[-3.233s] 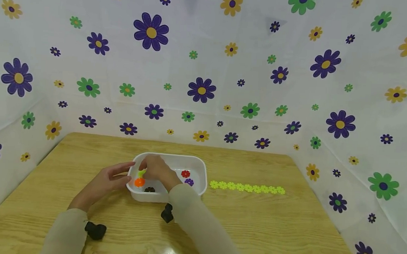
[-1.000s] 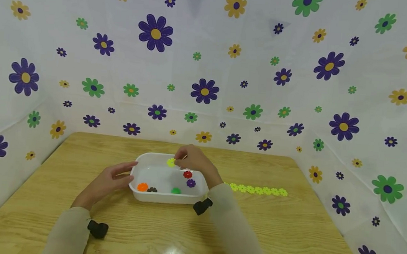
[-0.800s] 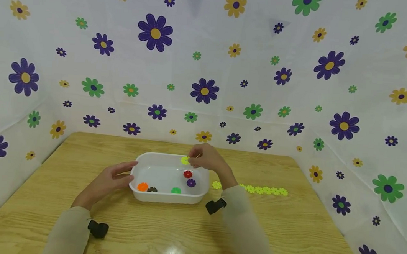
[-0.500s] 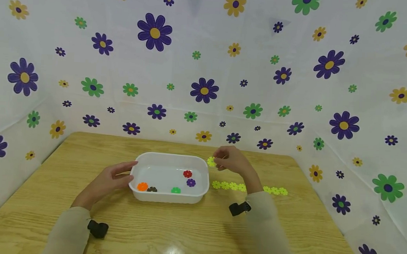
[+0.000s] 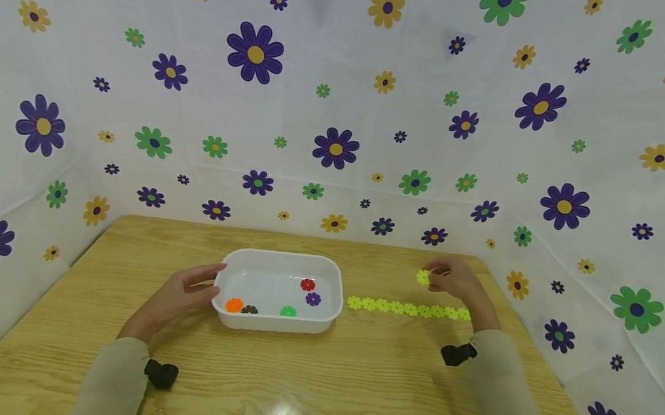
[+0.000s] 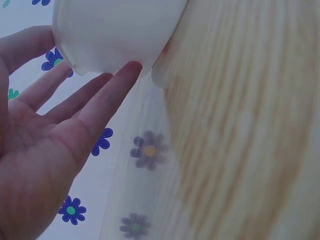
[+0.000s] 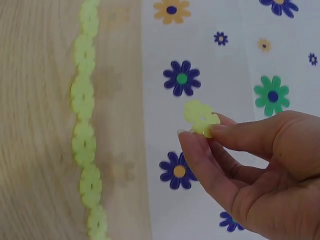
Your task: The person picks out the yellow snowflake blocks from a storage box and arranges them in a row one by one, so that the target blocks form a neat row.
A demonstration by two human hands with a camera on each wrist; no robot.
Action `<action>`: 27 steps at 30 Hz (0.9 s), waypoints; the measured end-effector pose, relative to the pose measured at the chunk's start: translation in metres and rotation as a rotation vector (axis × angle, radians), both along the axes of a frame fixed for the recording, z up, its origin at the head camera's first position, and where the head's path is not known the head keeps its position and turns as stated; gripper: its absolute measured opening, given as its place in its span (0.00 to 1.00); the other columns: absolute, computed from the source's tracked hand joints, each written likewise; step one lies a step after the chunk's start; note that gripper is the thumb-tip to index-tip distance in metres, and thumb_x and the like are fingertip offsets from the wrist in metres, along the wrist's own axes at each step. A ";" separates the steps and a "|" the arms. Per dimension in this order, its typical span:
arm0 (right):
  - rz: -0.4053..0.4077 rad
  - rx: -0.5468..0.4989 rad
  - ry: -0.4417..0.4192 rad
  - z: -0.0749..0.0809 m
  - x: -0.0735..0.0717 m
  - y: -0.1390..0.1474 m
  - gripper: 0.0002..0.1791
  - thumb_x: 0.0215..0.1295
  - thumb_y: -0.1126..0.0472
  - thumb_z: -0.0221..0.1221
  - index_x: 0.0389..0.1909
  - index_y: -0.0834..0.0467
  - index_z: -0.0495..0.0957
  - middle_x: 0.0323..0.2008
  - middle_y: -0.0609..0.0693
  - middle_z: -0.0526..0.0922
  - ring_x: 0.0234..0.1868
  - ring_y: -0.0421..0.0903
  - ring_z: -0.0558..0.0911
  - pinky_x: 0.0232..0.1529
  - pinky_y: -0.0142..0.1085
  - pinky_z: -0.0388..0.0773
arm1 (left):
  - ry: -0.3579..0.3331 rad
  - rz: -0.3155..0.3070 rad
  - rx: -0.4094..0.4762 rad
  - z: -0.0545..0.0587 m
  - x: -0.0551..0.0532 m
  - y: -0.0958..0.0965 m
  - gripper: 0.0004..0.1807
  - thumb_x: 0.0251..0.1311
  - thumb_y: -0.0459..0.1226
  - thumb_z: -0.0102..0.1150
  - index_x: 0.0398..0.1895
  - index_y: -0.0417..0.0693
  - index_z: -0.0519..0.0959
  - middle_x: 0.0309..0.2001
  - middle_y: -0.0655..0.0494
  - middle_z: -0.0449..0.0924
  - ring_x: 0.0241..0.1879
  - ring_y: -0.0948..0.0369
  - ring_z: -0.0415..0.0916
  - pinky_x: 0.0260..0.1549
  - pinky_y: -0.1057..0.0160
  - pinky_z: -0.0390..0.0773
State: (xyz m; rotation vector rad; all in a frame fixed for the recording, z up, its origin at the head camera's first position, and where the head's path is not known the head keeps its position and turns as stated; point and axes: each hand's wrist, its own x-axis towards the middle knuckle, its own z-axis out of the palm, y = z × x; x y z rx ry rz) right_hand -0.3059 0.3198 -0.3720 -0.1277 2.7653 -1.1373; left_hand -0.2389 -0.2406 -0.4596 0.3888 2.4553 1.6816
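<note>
My right hand [image 5: 454, 278] pinches a yellow flower-shaped plastic disc [image 5: 423, 277] between thumb and fingers, above the far side of the table. In the right wrist view the disc [image 7: 201, 117] shows its notched petals and a small slot. Nearer to me on the table lies a straight row of yellow flower discs [image 5: 397, 307] joined edge to edge, its right end partly behind my right wrist. My left hand [image 5: 184, 292] rests extended fingertips on the left end of a white tray [image 5: 277, 324]; the left wrist view shows those fingers [image 6: 107, 97] at the tray's wall.
Inside the tray lie an orange disc [image 5: 234, 305], a dark brown disc [image 5: 249, 310], a green disc [image 5: 288, 311], a purple disc [image 5: 313, 299] and a red disc [image 5: 308, 284]. A flower-printed white sheet [image 5: 292, 111] rises behind and beside the wooden table [image 5: 278, 380].
My right hand took a yellow disc from the tray's left part and carried it right, out over the tray's far rim and beyond the row's middle. My left hand stayed at the tray.
</note>
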 end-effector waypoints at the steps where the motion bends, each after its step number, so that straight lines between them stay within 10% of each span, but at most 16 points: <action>1: -0.016 0.008 -0.004 -0.002 0.000 0.009 0.19 0.73 0.67 0.53 0.60 0.73 0.75 0.50 0.70 0.79 0.42 0.54 0.89 0.50 0.45 0.89 | -0.002 -0.001 0.002 0.000 0.000 0.000 0.34 0.74 0.42 0.58 0.79 0.47 0.62 0.79 0.34 0.56 0.72 0.33 0.66 0.63 0.45 0.81; 19: -0.187 0.200 -0.076 -0.035 0.003 0.102 0.22 0.63 0.72 0.51 0.56 0.78 0.77 0.51 0.74 0.80 0.32 0.47 0.83 0.35 0.36 0.85 | -0.030 0.008 0.033 -0.005 -0.002 -0.002 0.33 0.74 0.43 0.58 0.79 0.49 0.63 0.80 0.35 0.57 0.73 0.34 0.65 0.63 0.52 0.81; 27: -0.248 0.272 -0.106 -0.042 0.006 0.112 0.22 0.63 0.70 0.54 0.57 0.74 0.78 0.48 0.71 0.82 0.42 0.56 0.79 0.45 0.44 0.78 | -0.028 0.002 0.031 -0.004 -0.001 -0.001 0.34 0.74 0.43 0.58 0.79 0.49 0.62 0.80 0.35 0.56 0.73 0.34 0.66 0.63 0.52 0.81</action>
